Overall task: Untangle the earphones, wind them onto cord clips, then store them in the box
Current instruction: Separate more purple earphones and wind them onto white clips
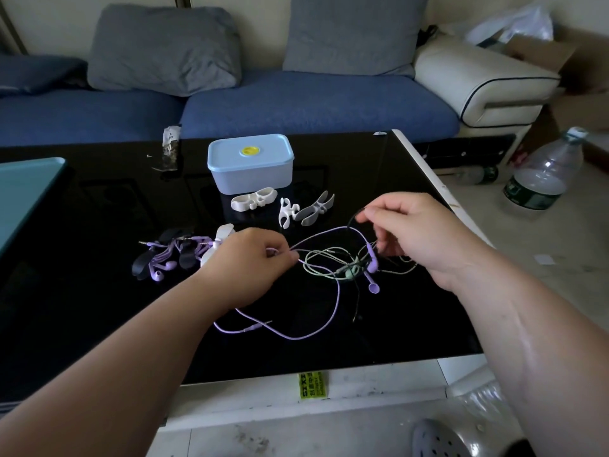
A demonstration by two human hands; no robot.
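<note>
A tangle of purple, pale green and black earphones (349, 265) lies on the black glass table (99, 291). My left hand (253, 265) pinches the purple cord (333, 311) at the tangle's left side. My right hand (415, 232) pinches a black cord (354, 219) and lifts it above the knot. Three white cord clips (253, 199) (287, 211) (316, 209) lie behind the tangle. The blue box (250, 163) stands shut with its lid on, further back. Left of my left hand lies a heap of purple earphones wound on black and white clips (174, 255).
A teal tray (23, 189) sits at the table's left edge, a dark wrapper (169, 150) near the far edge. A blue sofa with grey cushions (296, 103) runs behind the table. On the floor to the right stands a large plastic bottle (543, 173).
</note>
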